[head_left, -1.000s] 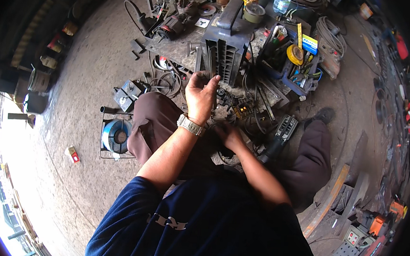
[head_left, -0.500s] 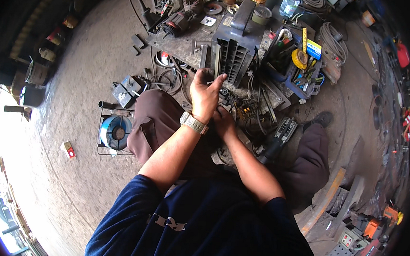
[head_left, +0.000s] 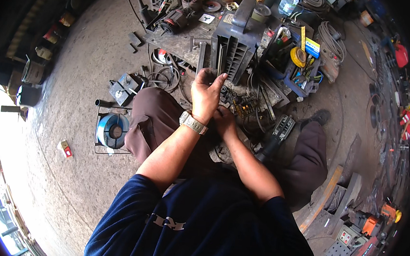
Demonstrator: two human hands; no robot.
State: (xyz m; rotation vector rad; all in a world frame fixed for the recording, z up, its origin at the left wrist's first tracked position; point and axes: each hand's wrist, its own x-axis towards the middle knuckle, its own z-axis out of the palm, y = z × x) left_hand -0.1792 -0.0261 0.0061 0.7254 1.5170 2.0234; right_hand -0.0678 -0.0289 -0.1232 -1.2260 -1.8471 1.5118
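Note:
My left hand (head_left: 206, 91), with a watch (head_left: 193, 122) on its wrist, is raised before the open dark machine case (head_left: 237, 42). Its thumb and fingers close around the lower end of a thin dark panel (head_left: 222, 58), seen almost edge-on against the case's slotted front. Lower down and just to the right, my right hand (head_left: 225, 122) has curled fingers. The left wrist and shadow partly hide them, and what they grip cannot be made out. Beyond the right hand lies a cluster of electronic parts with yellowish pieces (head_left: 244, 107) and loose wires.
A tool box (head_left: 302, 89) full of hand tools stands right of the case, with a yellow tape measure (head_left: 297, 57) on top. An angle grinder (head_left: 174, 21) lies at the back left. A blue round fan-like unit (head_left: 113, 130) is beside my left knee; a black-handled tool (head_left: 278, 135) lies between my legs.
The thin panel in my left hand has turned slightly and shifted right against the case, its edge now darker. Both hands stay nearly in place; the whole view has shifted a little.

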